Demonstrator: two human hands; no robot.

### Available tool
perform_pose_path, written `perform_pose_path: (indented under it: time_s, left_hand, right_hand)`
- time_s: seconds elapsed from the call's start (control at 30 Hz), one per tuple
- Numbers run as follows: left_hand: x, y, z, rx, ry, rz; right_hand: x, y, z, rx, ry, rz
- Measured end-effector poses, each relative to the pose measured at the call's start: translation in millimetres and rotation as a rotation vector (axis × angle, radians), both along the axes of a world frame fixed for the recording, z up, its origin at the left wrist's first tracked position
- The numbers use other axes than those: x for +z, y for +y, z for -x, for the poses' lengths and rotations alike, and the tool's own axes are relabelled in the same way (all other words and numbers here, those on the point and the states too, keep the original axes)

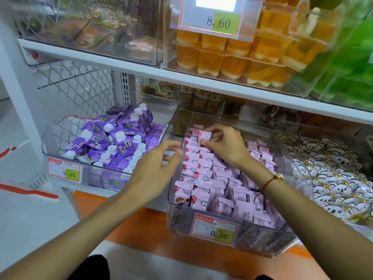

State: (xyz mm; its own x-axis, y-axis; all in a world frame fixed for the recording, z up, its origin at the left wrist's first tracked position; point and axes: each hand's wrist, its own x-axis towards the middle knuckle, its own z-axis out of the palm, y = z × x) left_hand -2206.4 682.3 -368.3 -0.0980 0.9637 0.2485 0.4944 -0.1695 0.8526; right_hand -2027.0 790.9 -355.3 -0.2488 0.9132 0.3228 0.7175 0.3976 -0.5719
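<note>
The right hand [224, 145] pinches a pink packet [204, 136] above the clear bin [218, 242] (packed in rows) — the left hand [155, 168], fingers loosely curled, touches its rim.

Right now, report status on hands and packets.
Right hand pinching one pink packet over clear bin. Left hand at bin's left wall, grip unclear. Nothing in the way.

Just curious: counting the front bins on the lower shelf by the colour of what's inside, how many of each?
Purple cartons bin: 1
Pink packets bin: 1
White packets bin: 1
Total: 3
</note>
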Motion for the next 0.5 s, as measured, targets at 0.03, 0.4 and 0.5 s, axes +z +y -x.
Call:
perform_pose_path:
  time_s: [0.03,0.4,0.5]
  left_hand:
    - [-0.2,0.1,0.2,0.000,0.001,-0.002]
    - [-2.3,0.2,0.5,-0.010,-0.014,0.017]
    - [-3.3,-1.0,0.4,-0.010,-0.012,0.015]
  right_hand:
    - [-3.1,0.6,-1.4,0.018,-0.053,0.015]
    - [-10.8,2.8,-13.0,0.122,-0.348,-0.108]
    - [-3.4,14.2,-13.5,-0.093,-0.133,-0.240]
